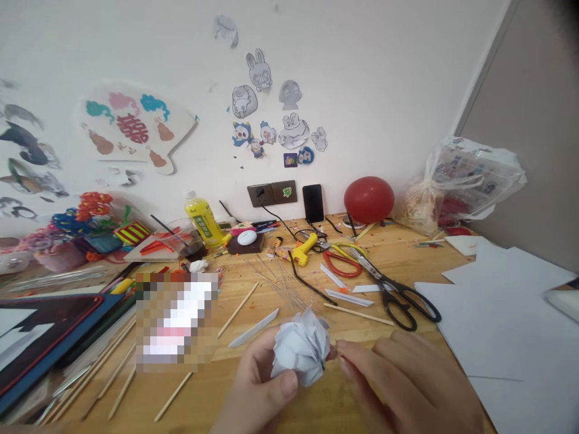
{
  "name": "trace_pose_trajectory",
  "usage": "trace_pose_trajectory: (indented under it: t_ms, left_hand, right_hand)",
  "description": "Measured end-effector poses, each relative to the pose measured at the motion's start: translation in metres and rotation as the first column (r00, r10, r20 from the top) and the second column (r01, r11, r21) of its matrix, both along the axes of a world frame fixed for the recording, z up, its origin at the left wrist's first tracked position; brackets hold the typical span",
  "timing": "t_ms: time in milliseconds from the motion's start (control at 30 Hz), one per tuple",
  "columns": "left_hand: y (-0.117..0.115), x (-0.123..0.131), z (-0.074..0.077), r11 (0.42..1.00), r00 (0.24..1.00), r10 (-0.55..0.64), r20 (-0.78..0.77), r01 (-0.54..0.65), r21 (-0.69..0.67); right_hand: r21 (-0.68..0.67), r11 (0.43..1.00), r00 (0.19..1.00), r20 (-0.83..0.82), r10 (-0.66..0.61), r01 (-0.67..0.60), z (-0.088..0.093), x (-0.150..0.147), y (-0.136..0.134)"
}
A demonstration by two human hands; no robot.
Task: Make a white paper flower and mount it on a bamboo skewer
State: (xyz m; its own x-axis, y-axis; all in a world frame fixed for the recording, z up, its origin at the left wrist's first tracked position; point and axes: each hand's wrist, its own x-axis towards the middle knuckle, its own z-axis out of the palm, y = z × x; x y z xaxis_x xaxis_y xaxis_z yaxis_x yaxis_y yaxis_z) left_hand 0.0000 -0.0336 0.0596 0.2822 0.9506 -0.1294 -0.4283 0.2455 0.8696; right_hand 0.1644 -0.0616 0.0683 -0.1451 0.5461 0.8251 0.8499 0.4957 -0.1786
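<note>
A white paper flower [301,348] with layered, pointed petals is held up near the table's front edge. My left hand [260,386] is closed around its left side, the thumb pressing on the lower petals. On the flower's right side, the thumb and forefinger of my right hand [402,377] are pinched together close to the petals. Whatever lies between those fingertips is too small to name. Behind the flower lie paper strips [254,327], thin wires [284,283] and a wooden stick [359,313].
Black-handled scissors [398,295], red-handled scissors [342,265] and a yellow glue gun [304,248] lie beyond my hands. White paper sheets [497,343] cover the right side. Wooden sticks [108,374] lie left. A yellow bottle [203,220], phone [313,203] and red balloon [369,199] stand by the wall.
</note>
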Motion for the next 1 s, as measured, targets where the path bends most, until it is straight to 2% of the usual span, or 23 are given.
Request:
trace_pose_trajectory:
  t_ms: [133,233,367,600,800,1000]
  left_hand:
    - [0.001,0.001,-0.001,1.0,0.999,-0.021,0.029,0.022,-0.012]
    - [0.002,0.001,-0.001,0.999,0.997,-0.038,0.064,0.038,-0.004]
    - [0.002,-0.001,-0.002,0.998,0.994,-0.055,0.093,0.058,-0.025]
    - [0.002,-0.002,-0.006,0.997,0.994,-0.073,0.082,0.076,-0.026]
    - [0.001,0.0,-0.004,0.994,0.992,-0.094,0.084,0.098,-0.045]
    - [0.001,-0.002,-0.003,0.985,0.982,-0.165,0.095,0.169,-0.027]
  right_hand:
    - [-0.093,0.991,0.993,-0.068,0.095,-0.101,0.001,0.006,0.004]
    - [-0.168,0.963,0.967,-0.18,0.178,-0.209,0.004,0.007,0.007]
    - [-0.169,0.94,0.93,-0.273,0.244,-0.296,0.008,0.003,0.008]
    - [-0.136,0.936,0.932,-0.217,0.291,-0.324,0.007,-0.003,0.007]
    - [-0.178,0.915,0.921,-0.222,0.321,-0.362,0.008,-0.003,0.008]
    - [-0.193,0.903,0.915,-0.209,0.344,-0.384,0.01,-0.001,0.01]
